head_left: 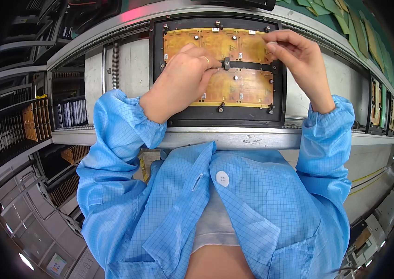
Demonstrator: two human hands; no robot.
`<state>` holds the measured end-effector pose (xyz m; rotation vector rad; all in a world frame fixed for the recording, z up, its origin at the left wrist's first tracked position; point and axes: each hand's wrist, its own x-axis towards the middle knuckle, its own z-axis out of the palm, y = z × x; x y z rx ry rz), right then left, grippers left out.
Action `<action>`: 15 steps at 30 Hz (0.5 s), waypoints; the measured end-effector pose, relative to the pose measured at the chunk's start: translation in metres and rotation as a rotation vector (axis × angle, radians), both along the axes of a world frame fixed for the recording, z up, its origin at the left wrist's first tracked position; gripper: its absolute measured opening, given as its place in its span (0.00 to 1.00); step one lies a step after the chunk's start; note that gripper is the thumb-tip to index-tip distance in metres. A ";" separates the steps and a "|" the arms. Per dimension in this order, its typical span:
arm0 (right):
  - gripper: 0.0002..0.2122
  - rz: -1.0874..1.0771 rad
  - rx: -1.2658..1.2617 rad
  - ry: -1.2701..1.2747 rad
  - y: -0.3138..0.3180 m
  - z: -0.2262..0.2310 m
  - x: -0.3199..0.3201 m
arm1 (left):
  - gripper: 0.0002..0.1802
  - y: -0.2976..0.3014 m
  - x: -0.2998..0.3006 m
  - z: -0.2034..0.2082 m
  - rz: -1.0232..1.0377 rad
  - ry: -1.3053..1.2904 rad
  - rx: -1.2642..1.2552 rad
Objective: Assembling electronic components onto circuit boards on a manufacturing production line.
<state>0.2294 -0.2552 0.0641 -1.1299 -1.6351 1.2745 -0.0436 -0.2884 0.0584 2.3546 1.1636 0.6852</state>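
Two yellow-brown circuit board panels, an upper one (218, 44) and a lower one (255, 88), lie in a black carrier frame (278, 100). My left hand (180, 81) reaches over the left part of both panels and hides some of them. Its thumb and index finger come together just left of a dark centre clamp (227, 63); whether they grip anything is hidden. At the upper panel's right edge, my right hand (299, 53) is curled in a pinch, below a small corner clamp (267, 29). Anything between those fingertips is too small to make out.
The carrier rests across a metal conveyor with a near rail (234, 138). A spring-like screw shaft (116, 65) runs left of it. Racks of boards (36, 121) stand at left, with more slotted boards (383, 104) at right. Green sheets (355, 28) lie at the far right.
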 end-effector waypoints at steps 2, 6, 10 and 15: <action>0.09 -0.014 -0.079 0.021 -0.005 -0.002 0.011 | 0.07 0.000 0.002 -0.001 -0.001 0.000 0.014; 0.10 -0.079 -0.107 0.057 -0.016 -0.005 0.023 | 0.06 0.003 0.004 -0.002 -0.013 -0.004 0.014; 0.10 -0.108 -0.018 -0.043 -0.025 -0.010 0.031 | 0.06 0.005 0.007 -0.001 -0.035 -0.022 0.032; 0.11 -0.128 -0.040 0.021 -0.028 -0.011 0.032 | 0.06 0.004 0.010 -0.004 -0.060 -0.052 0.029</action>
